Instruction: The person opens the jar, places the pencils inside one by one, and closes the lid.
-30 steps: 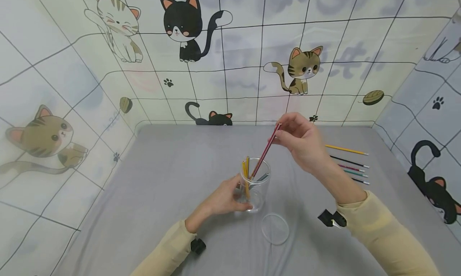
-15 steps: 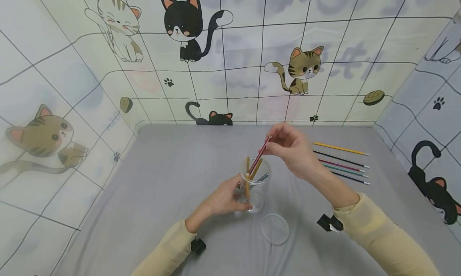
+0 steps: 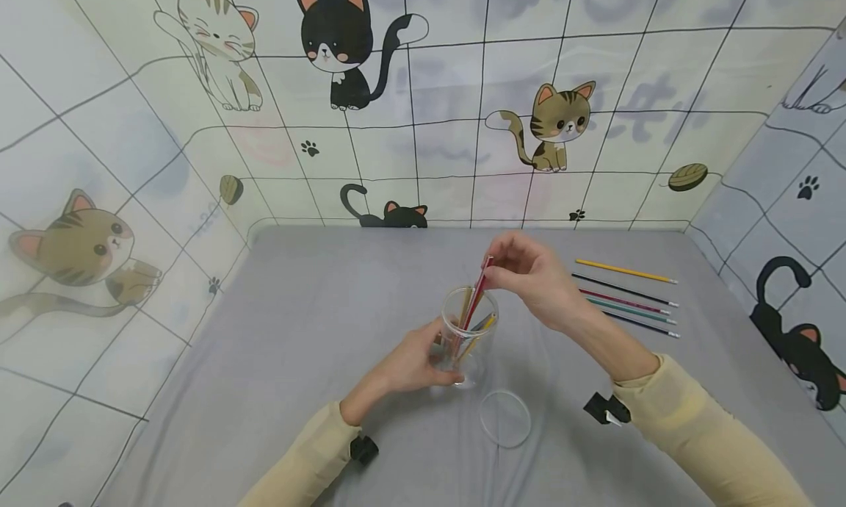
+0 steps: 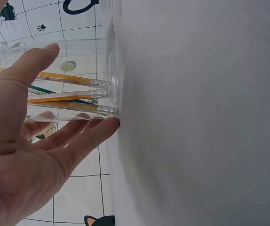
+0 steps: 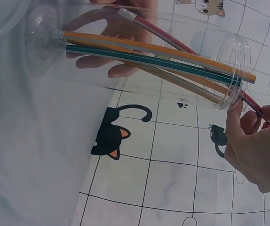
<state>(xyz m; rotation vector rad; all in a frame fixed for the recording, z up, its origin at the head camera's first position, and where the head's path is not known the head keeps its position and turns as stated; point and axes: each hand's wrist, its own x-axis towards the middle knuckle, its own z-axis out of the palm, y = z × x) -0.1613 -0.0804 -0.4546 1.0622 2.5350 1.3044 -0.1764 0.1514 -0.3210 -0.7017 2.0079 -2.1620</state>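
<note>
A clear jar point(image 3: 482, 356) stands on the grey cloth, gripped low on its side by my left hand point(image 3: 413, 360). Thumb and fingers spread around its wall in the left wrist view. Above the rim, my right hand point(image 3: 538, 275) pinches the upper end of a red pencil point(image 3: 477, 290). Most of that pencil slants down inside the jar, its eraser end point(image 5: 128, 14) partway to the bottom in the right wrist view. Several yellow pencils point(image 5: 172, 54) and a teal pencil point(image 5: 163, 63) lean inside, erasers at the bottom.
A clear round lid point(image 3: 505, 419) lies in front of the jar. To the right, a row of pencils lies on the cloth: yellow point(image 3: 624, 271), black point(image 3: 624, 289), red point(image 3: 624, 301), teal point(image 3: 631, 311) and dark point(image 3: 641, 324). Cat-print curtains point(image 3: 449, 147) enclose the table.
My right hand has moved left and down, taking the red pencil deeper into the jar. Pencils inside have shifted their lean. The left hand keeps its place.
</note>
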